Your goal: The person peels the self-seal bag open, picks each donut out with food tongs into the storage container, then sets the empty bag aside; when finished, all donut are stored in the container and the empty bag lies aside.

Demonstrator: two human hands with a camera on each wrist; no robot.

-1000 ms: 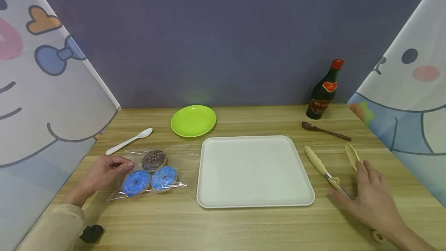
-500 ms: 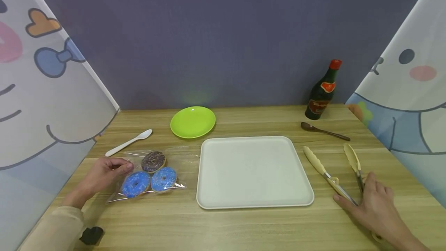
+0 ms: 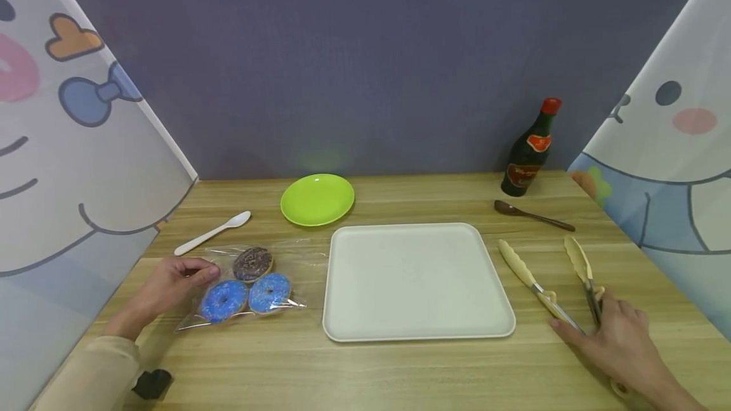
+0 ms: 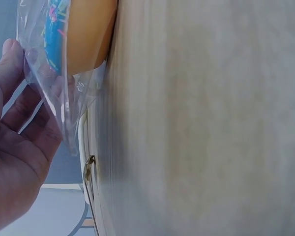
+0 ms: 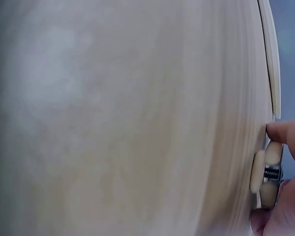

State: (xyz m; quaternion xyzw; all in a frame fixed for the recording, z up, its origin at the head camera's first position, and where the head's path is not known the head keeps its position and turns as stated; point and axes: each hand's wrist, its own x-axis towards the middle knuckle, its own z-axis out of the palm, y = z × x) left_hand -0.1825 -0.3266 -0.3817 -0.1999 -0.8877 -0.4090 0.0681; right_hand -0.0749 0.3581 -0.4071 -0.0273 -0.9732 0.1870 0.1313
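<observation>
My left hand [image 3: 177, 284] pinches the left edge of a clear plastic bag [image 3: 297, 265] between thumb and fingers. Inside the bag lie a chocolate doughnut [image 3: 252, 264] and two blue-iced doughnuts [image 3: 270, 293]. The left wrist view shows the thumb on the film close to one blue doughnut [image 4: 86, 37]. On the right, my right hand [image 3: 619, 341] holds cream-tipped tongs [image 3: 537, 284] toward their hinge end, thumb on one arm and fingers at the other. The tongs' tips spread apart on the table. Their spring [image 5: 272, 172] shows between thumb and fingers in the right wrist view.
A white rectangular tray [image 3: 417, 281] lies between the hands. Behind are a green plate [image 3: 317, 200], a white spoon [image 3: 212, 233], a dark wooden spoon [image 3: 531, 214] and a dark bottle [image 3: 526, 154]. A small black object [image 3: 152, 384] sits by the left sleeve.
My right hand has slid back along the tongs toward me, uncovering more of their right arm. The left hand and the bag stay where they were.
</observation>
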